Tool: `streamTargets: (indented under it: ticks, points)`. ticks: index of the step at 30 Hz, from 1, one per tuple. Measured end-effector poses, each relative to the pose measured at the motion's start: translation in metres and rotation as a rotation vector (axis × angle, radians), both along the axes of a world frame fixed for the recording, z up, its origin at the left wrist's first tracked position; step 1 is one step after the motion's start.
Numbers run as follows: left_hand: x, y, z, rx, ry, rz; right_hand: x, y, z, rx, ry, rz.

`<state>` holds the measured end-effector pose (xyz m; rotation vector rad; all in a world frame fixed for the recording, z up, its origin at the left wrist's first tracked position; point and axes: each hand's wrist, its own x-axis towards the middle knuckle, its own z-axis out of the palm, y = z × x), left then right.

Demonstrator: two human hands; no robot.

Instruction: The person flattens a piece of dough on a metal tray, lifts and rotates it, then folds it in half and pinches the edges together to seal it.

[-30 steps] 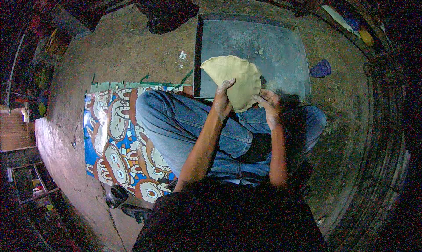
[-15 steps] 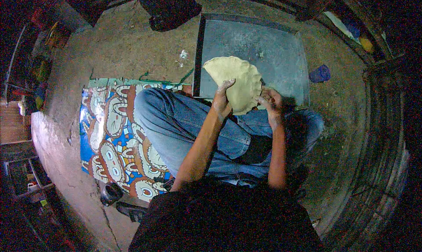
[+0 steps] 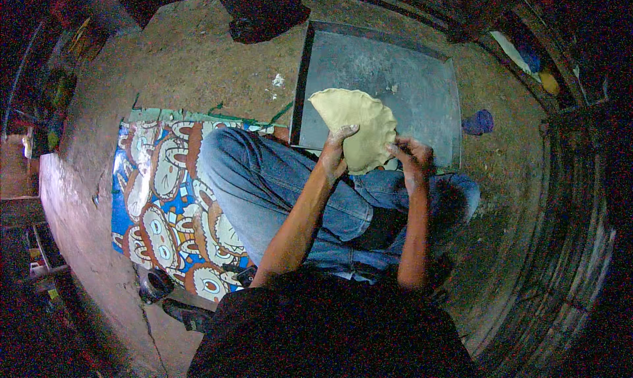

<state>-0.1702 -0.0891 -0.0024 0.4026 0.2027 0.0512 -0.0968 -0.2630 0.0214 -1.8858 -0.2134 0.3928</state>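
A pale half-moon of folded dough (image 3: 364, 128) with a crimped curved edge is held up above my lap, over the near side of a metal tray. My left hand (image 3: 339, 148) supports it from below, thumb lying on top near the straight fold; its other fingers are hidden under the dough. At the right, my right hand (image 3: 410, 157) pinches the crimped rim between thumb and fingers. White flour marks the fingers of both hands.
The shallow metal tray (image 3: 422, 74) lies on the floor ahead. Right of it is a purple cup-like container (image 3: 478, 123). A cartoon-printed mat (image 3: 158, 173) lies to the left, a black bag (image 3: 264, 12) beyond, and dark footwear (image 3: 156, 285) at lower left.
The right hand has shifted slightly along the dough's edge, still pinching it. The left hand keeps its hold. The whole view has turned a little.
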Motion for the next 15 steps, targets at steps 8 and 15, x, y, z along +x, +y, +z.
streamTargets:
  ticks: [8, 15]
  points:
    - [0.002, -0.003, -0.005, 0.057, 0.048, -0.022, 0.015, -0.016, -0.003, 0.044, -0.048, 0.126]
    - [0.0, 0.001, -0.002, 0.116, 0.024, -0.004, 0.015, 0.002, 0.025, -0.021, -0.05, 0.183]
